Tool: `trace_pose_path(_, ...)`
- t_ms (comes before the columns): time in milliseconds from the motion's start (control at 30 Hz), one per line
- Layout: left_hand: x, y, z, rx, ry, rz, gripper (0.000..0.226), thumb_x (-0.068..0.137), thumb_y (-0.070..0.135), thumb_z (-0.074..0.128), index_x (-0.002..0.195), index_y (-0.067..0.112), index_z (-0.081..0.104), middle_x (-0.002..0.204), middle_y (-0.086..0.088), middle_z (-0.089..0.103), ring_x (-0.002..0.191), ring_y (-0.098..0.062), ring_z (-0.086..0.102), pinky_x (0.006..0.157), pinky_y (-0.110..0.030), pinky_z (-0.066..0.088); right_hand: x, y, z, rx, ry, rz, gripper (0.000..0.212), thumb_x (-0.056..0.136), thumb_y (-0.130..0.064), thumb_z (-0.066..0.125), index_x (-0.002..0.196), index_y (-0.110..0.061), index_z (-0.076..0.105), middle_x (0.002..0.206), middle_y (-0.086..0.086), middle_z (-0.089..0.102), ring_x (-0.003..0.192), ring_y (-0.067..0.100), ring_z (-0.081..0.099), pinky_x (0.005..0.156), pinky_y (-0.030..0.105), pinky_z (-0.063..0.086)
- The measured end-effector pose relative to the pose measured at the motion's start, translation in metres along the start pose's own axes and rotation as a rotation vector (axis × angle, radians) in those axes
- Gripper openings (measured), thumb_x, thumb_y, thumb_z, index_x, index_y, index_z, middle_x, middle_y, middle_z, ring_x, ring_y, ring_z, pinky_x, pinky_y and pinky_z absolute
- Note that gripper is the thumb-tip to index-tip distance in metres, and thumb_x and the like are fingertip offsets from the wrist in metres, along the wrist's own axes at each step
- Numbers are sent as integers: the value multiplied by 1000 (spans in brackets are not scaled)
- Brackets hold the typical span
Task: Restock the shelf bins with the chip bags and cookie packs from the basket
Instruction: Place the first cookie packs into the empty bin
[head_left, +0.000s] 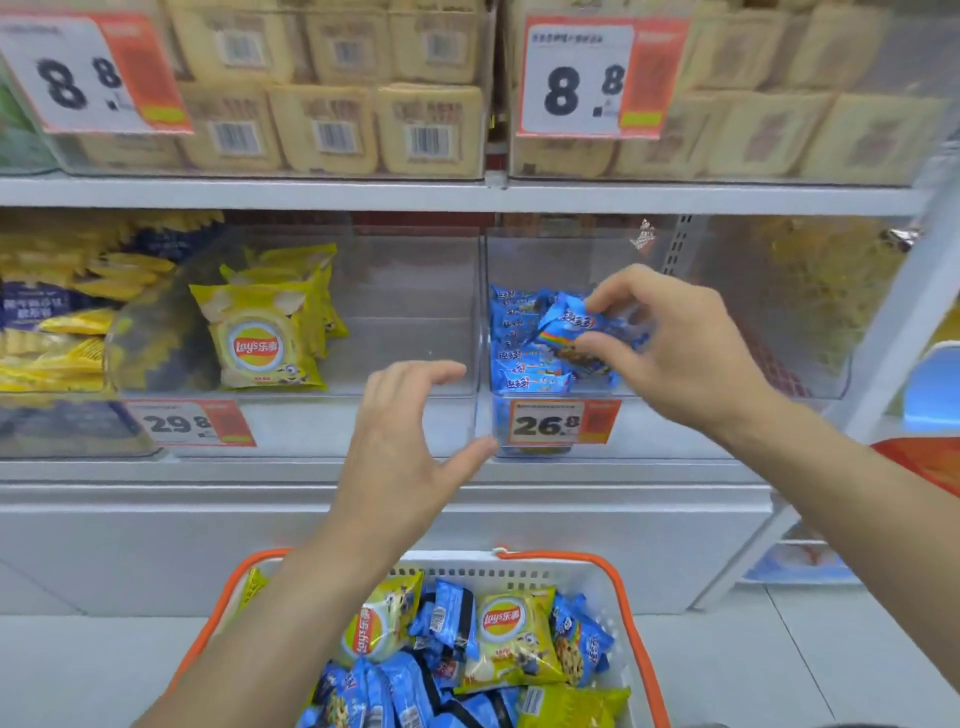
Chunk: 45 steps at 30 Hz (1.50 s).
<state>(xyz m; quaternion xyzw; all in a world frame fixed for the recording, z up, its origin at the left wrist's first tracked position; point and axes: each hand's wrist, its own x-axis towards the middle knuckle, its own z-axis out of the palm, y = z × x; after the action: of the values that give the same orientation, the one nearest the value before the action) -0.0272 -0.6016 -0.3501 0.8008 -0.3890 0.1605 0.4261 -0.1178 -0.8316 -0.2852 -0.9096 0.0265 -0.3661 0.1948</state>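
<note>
My right hand (670, 343) pinches a blue cookie pack (569, 325) over the stack of blue cookie packs (519, 343) inside the right clear bin (727, 387). My left hand (405, 441) hovers in front of the left clear bin (405, 312), fingers spread and loosely curved, holding nothing. That bin holds yellow Lay's chip bags (260, 343) at its left side. Below, a white basket with orange handles (618, 577) holds several yellow chip bags (511, 642) and blue cookie packs (447, 618).
The upper shelf carries clear bins of tan packs (332, 124) with 8.8 price tags (587, 78). Price tags 29.8 (182, 423) and 26.8 (550, 423) hang on the bin fronts. More yellow snack bags (57, 322) fill the bin at far left.
</note>
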Motion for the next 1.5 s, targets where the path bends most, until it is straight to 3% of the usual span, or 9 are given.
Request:
trace_pose_path(133,23,3,22,37,-70,50,72,72,36,86,133,18,50,123,9,48,119,-12,44,101,-19,33,12,43,-9,-31,16,258,26,73,-14,85,89,-24,66,80,-14,65,75,10,61,73,19,45)
trace_pose_path(233,30,2,42,24,-120,-5,91,70,39,87,145,22,39,129,5,44,118,-14,46,99,-27,37,14,66,-1,-147,-165,340,26,70,-11,85,89,-21,72,80,-9,66,82,15,66,76,21,45)
trace_pose_path(367,23,-12,59,357,-97,120,117,65,53,85,155,16,20,134,-3,44,112,-20,49,89,-30,33,22,78,17,-311,-407,332,25,71,-17,85,91,-25,72,87,-5,68,89,20,67,84,36,54)
trace_pose_path(700,21,-17,63,428,-72,134,106,75,44,79,156,8,19,136,-6,45,120,-22,46,88,-31,31,43,82,51,-382,-534,289,25,75,-12,77,78,-30,60,84,-4,63,90,23,65,78,35,55)
trace_pose_path(833,21,-19,64,465,-73,142,105,76,47,75,156,9,18,136,-7,46,117,-24,50,86,-35,39,43,85,59,-451,-539,262,23,75,-22,81,92,-23,65,98,3,62,89,25,58,70,31,45)
trace_pose_path(900,21,-18,65,466,-78,132,105,77,48,73,156,9,17,137,-7,45,119,-24,49,87,-36,39,43,87,59,-542,-516,236,38,75,-32,82,105,-17,64,104,7,53,95,28,54,69,32,40)
trace_pose_path(1000,21,-18,65,468,-88,117,105,77,49,73,157,11,15,138,-7,45,121,-24,47,89,-35,36,40,88,58,-587,-527,266,43,77,-41,79,102,-15,57,102,9,52,85,30,55,67,31,41)
trace_pose_path(1233,20,-19,65,473,-75,137,105,77,49,72,156,11,17,139,-8,46,121,-26,48,90,-34,33,38,80,60,-417,-503,295,20,74,-20,80,85,-8,67,85,7,70,80,29,64,71,36,54)
trace_pose_path(1500,20,-18,61,486,-107,151,106,77,46,76,156,10,16,138,-9,46,121,-27,49,89,-36,38,34,75,41,-316,-567,366,23,86,-13,71,108,-16,75,101,-2,71,88,14,61,81,20,44)
